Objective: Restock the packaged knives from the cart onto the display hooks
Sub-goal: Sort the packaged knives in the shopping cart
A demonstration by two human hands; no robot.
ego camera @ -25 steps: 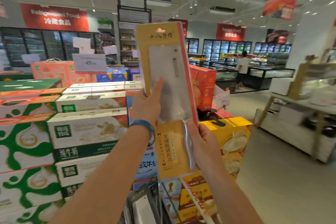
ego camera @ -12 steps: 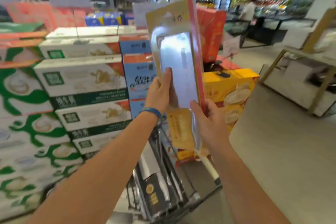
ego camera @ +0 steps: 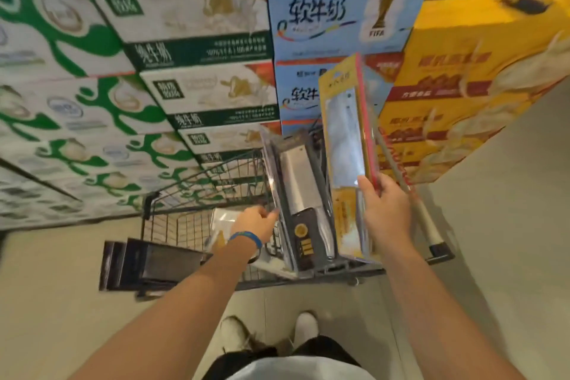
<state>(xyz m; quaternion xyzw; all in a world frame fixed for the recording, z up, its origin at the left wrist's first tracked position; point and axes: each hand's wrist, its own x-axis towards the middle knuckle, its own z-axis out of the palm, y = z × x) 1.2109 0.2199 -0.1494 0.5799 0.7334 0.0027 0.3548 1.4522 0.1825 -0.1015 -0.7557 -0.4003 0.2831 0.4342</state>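
While gripping yellow knife pack (ego camera: pixel 345 139) in right hand (ego camera: pixel 385 213) | left hand (ego camera: pixel 256 222) at black knife pack (ego camera: pixel 300 182) in cart (ego camera: pixel 197 173), grasp indeterminate | risk of dropping yellow pack: hold low, one-handed

Fingers of the right hand (ego camera: pixel 385 210) vanish behind the yellow knife package (ego camera: pixel 345 145). Whether the left hand (ego camera: pixel 257 222) actually grips the dark knife package (ego camera: pixel 297 182) cannot be told. Blurred milk cartons (ego camera: pixel 191 9) run off the top and left edges. The yellow package partly covers the handle of the cart (ego camera: pixel 200 170).
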